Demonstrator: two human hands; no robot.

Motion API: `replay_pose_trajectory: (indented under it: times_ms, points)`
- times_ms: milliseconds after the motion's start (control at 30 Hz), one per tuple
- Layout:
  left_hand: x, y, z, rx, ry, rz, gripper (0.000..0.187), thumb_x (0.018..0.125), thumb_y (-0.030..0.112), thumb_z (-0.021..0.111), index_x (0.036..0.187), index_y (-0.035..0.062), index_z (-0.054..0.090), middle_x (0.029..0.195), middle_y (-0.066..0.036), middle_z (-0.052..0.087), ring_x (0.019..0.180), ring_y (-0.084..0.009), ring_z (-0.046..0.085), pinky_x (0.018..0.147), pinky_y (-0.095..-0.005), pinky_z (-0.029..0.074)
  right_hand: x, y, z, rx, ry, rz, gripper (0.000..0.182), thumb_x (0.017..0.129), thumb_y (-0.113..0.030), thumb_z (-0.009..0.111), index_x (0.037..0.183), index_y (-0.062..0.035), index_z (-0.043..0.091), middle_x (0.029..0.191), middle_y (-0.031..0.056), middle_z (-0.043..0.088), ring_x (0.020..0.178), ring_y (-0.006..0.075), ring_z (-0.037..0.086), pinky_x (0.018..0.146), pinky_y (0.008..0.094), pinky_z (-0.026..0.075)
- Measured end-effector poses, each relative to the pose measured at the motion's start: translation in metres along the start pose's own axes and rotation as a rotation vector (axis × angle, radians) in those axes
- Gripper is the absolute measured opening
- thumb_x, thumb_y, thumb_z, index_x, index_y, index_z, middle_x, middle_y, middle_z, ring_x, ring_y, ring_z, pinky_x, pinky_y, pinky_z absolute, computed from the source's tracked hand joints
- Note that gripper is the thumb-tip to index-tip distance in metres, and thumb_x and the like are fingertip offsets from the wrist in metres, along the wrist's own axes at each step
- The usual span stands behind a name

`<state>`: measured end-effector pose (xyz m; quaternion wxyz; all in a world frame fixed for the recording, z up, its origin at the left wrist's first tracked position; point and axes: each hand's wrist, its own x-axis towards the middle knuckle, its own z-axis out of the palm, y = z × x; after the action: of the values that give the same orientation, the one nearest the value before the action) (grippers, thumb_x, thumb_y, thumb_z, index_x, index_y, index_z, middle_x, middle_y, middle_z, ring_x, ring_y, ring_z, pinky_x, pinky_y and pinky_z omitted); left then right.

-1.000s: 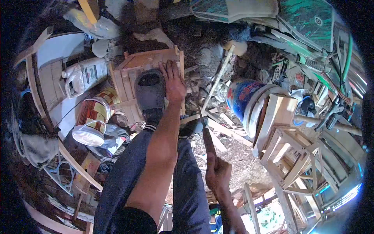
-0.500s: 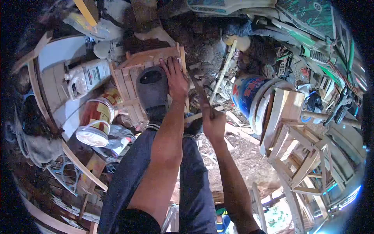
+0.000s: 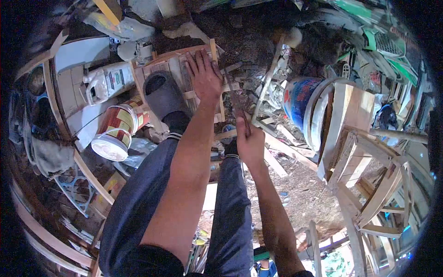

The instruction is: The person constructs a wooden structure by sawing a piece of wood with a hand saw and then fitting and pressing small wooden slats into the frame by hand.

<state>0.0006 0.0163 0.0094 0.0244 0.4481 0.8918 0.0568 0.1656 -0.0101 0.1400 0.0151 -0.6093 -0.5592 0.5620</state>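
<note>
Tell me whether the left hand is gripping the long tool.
No, the left hand rests spread on the wooden crate, while the right hand grips the long tool.

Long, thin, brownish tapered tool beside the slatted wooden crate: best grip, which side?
Likely its wider near end, from the person's near right, where the right hand closes around it. The brownish tapered tool narrows away from the person, its far part beside the slatted wooden crate.
</note>
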Motion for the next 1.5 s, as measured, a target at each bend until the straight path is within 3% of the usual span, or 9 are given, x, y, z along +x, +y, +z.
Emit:
replay_pose_trajectory:
  times_ms: [100, 267, 400, 600, 800, 1100, 1200, 1467, 1500]
  points:
    - [-0.006, -0.001, -0.002, -0.014, -0.006, -0.01, 0.054, 0.093, 0.027, 0.033, 0.139, -0.0012, 0.03, 0.142, -0.021, 0.031, 0.138, -0.0404, 0.011, 0.113, -0.0494, 0.007, -0.001, -0.05, -0.011, -0.029, 0.03, 0.061, 0.034, 0.091, -0.027, 0.05, 0.08, 0.0019, 0.064, 0.07, 0.0254, 0.062, 0.074, 0.0465, 0.06, 0.07, 0.0508, 0.048]
    - [0.0, -0.015, 0.003, -0.055, 0.01, -0.014, 0.052, 0.093, 0.026, 0.033, 0.137, -0.0017, 0.033, 0.143, -0.02, 0.031, 0.138, -0.0398, 0.013, 0.113, -0.0502, 0.008, -0.001, -0.076, -0.01, -0.075, 0.067, 0.047, 0.038, 0.091, -0.026, 0.049, 0.077, 0.0063, 0.062, 0.068, 0.029, 0.06, 0.069, 0.0462, 0.06, 0.063, 0.05, 0.048]
    - [-0.013, -0.003, 0.003, -0.094, -0.054, -0.053, 0.051, 0.093, 0.027, 0.035, 0.135, -0.0017, 0.036, 0.142, -0.02, 0.033, 0.137, -0.0408, 0.016, 0.112, -0.0508, 0.011, -0.045, -0.156, -0.063, -0.236, -0.135, 0.387, 0.046, 0.094, -0.031, 0.046, 0.072, 0.0061, 0.061, 0.063, 0.0286, 0.057, 0.062, 0.0436, 0.061, 0.055, 0.0466, 0.045]
    - [0.005, -0.01, -0.002, -0.106, -0.078, -0.053, 0.052, 0.093, 0.028, 0.035, 0.136, -0.0021, 0.035, 0.142, -0.022, 0.032, 0.136, -0.0441, 0.015, 0.112, -0.0521, 0.011, -0.06, -0.136, -0.053, -0.272, -0.108, 0.302, 0.049, 0.095, -0.032, 0.044, 0.067, 0.0052, 0.058, 0.056, 0.0252, 0.055, 0.056, 0.0419, 0.06, 0.053, 0.0454, 0.045]
    - [0.004, -0.013, -0.002, -0.034, -0.112, -0.055, 0.051, 0.094, 0.026, 0.035, 0.139, 0.0022, 0.032, 0.144, -0.017, 0.03, 0.138, -0.0394, 0.014, 0.112, -0.0494, 0.012, 0.075, -0.067, 0.043, -0.294, 0.172, 0.128, 0.046, 0.092, -0.035, 0.05, 0.076, 0.0065, 0.061, 0.061, 0.0238, 0.059, 0.06, 0.0358, 0.063, 0.055, 0.0437, 0.043]
    - [0.007, -0.008, -0.006, 0.002, -0.088, -0.058, 0.051, 0.095, 0.026, 0.034, 0.139, 0.0014, 0.032, 0.144, -0.017, 0.031, 0.139, -0.0381, 0.011, 0.113, -0.0488, 0.01, 0.013, 0.053, 0.062, 0.338, 0.212, -0.045, 0.048, 0.094, -0.038, 0.048, 0.068, 0.0017, 0.054, 0.054, -0.0001, 0.044, 0.056, 0.0086, 0.038, 0.049, 0.0292, 0.033]
    - [0.006, -0.008, -0.002, 0.016, -0.068, -0.056, 0.05, 0.095, 0.025, 0.034, 0.138, 0.0006, 0.032, 0.143, -0.017, 0.032, 0.139, -0.0379, 0.012, 0.113, -0.0484, 0.011, 0.012, 0.08, 0.071, 0.339, 0.256, -0.083, 0.037, 0.09, -0.033, 0.058, 0.077, 0.0014, 0.063, 0.052, 0.0057, 0.05, 0.048, 0.0112, 0.042, 0.046, 0.028, 0.035]
    - [0.004, -0.006, 0.0, -0.089, 0.026, -0.039, 0.05, 0.094, 0.025, 0.034, 0.137, -0.0006, 0.034, 0.142, -0.018, 0.033, 0.138, -0.0397, 0.014, 0.113, -0.0496, 0.01, -0.078, -0.065, -0.056, -0.074, 0.019, 0.156, 0.05, 0.094, -0.036, 0.047, 0.065, 0.0034, 0.057, 0.046, 0.0153, 0.046, 0.041, 0.0227, 0.046, 0.045, 0.0407, 0.037]
    - [0.005, -0.006, 0.0, -0.083, 0.019, -0.04, 0.05, 0.094, 0.025, 0.034, 0.137, -0.0007, 0.034, 0.142, -0.018, 0.033, 0.138, -0.0397, 0.014, 0.113, -0.0497, 0.01, -0.091, -0.068, -0.064, -0.081, -0.01, 0.245, 0.055, 0.094, -0.041, 0.045, 0.061, 0.002, 0.053, 0.047, 0.0078, 0.044, 0.045, 0.0149, 0.042, 0.045, 0.0347, 0.032]
